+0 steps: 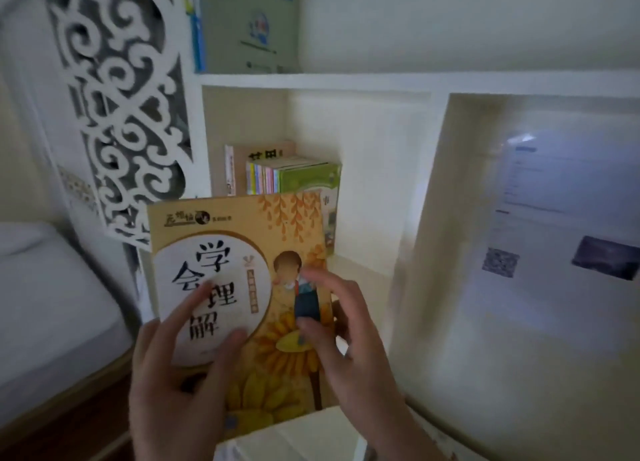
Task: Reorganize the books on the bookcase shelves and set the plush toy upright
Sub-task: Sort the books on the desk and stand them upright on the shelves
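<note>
I hold a yellow book [242, 239] with large black characters and a drawn child on its cover, face up in front of the bookcase's middle compartment [363, 169]. My left hand [173, 374] grips its lower left part, thumb and forefinger lying on the cover. My right hand [349, 343] pinches its right edge, with some fingers on the cover and others behind it. A short row of books [287, 176] stands upright at the left of that compartment, behind the yellow book. No plush toy is in view.
A large green book [249, 27] stands on the shelf above. A carved white side panel [121, 114] borders the bookcase on the left, with a bed [45, 304] beyond it. To the right, a recess holds a printed sheet [554, 218].
</note>
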Demonstrator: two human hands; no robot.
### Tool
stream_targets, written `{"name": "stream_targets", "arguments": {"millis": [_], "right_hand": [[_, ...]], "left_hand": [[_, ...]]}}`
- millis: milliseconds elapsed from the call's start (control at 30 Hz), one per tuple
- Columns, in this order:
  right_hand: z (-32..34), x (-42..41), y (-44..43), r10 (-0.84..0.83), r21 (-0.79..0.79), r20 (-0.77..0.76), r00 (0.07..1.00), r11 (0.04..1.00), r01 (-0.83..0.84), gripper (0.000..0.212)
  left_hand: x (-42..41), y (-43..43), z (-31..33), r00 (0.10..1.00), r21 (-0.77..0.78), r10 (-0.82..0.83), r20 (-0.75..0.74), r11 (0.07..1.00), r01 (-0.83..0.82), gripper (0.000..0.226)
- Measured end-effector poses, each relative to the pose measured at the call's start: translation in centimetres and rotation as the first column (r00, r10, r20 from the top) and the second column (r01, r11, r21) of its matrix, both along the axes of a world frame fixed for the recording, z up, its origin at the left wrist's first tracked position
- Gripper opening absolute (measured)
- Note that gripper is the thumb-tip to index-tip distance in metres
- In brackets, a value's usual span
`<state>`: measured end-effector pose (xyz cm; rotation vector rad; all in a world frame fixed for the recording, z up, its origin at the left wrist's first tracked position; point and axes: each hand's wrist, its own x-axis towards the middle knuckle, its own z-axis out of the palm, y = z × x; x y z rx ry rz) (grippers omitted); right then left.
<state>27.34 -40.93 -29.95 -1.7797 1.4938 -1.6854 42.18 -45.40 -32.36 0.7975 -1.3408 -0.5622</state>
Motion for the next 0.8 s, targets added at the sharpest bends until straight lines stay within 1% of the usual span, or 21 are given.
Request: {"name": "stream_targets", "arguments": {"millis": [100, 167, 267, 333, 433, 500, 600, 633, 700, 733, 800], "right_hand": [[0.8, -0.3, -4.2, 0.019, -0.013, 0.027, 0.999, 1.0, -0.019, 0.042], [1.2, -0.9, -6.4, 0.017, -0.006, 0.06, 0.998, 1.0, -0.017, 0.042], [1.5, -2.0, -9.1, -0.008, -0.012, 0.162, 0.987, 1.0, 0.01, 0.043], [1.3, -3.0, -10.6, -0.051, -0.002, 0.256, 0.965, 0.999, 0.053, 0.039], [0.1, -5.0, -12.9, -0.194, 0.022, 0.35, 0.917, 0.98, 0.199, 0.035], [-0.5, -6.5, -14.3, -0.263, 0.045, 0.424, 0.867, 0.962, 0.27, 0.034], [-1.7, -8.1, -16.7, -0.363, 0.179, 0.546, 0.755, 0.931, 0.319, 0.026], [-2.4, -8.3, -17.6, -0.417, 0.22, 0.556, 0.719, 0.908, 0.357, 0.02], [-3.6, -8.6, -19.3, -0.535, 0.279, 0.496, 0.685, 0.844, 0.457, 0.016], [-3.9, -8.7, -20.1, -0.563, 0.292, 0.481, 0.672, 0.826, 0.483, 0.018], [-4.0, -8.7, -21.0, -0.596, 0.325, 0.441, 0.671, 0.803, 0.499, 0.028]], "left_hand": [[-0.5, -3.2, 1.5, 0.999, -0.021, -0.036, -0.01, 0.999, 0.036, 0.062], [-1.1, -5.7, 1.6, 0.997, -0.018, -0.053, -0.053, 0.998, 0.052, 0.058], [-3.5, -8.5, 1.8, 0.999, -0.029, -0.051, -0.018, 0.998, 0.051, 0.054], [-5.8, -10.1, 1.5, 0.999, -0.048, -0.048, 0.009, 0.998, 0.048, 0.053], [-9.8, -11.8, 0.6, 0.997, -0.017, -0.049, 0.059, 0.999, 0.05, 0.052], [-12.1, -12.6, 0.1, 0.997, -0.005, -0.074, 0.036, 0.997, 0.074, 0.054], [-14.6, -14.5, -1.0, 0.995, -0.081, -0.095, 0.009, 0.992, 0.095, 0.056], [-15.2, -15.4, -1.5, 0.994, -0.104, -0.105, 0.001, 0.989, 0.104, 0.055], [-16.1, -16.9, -2.6, 0.994, -0.095, -0.106, -0.01, 0.99, 0.104, 0.052], [-16.5, -17.7, -3.1, 0.997, -0.093, -0.083, -0.009, 0.992, 0.082, 0.054], [-16.7, -18.5, -3.8, 1.0, -0.113, -0.028, -0.009, 0.993, 0.027, 0.065]]}}
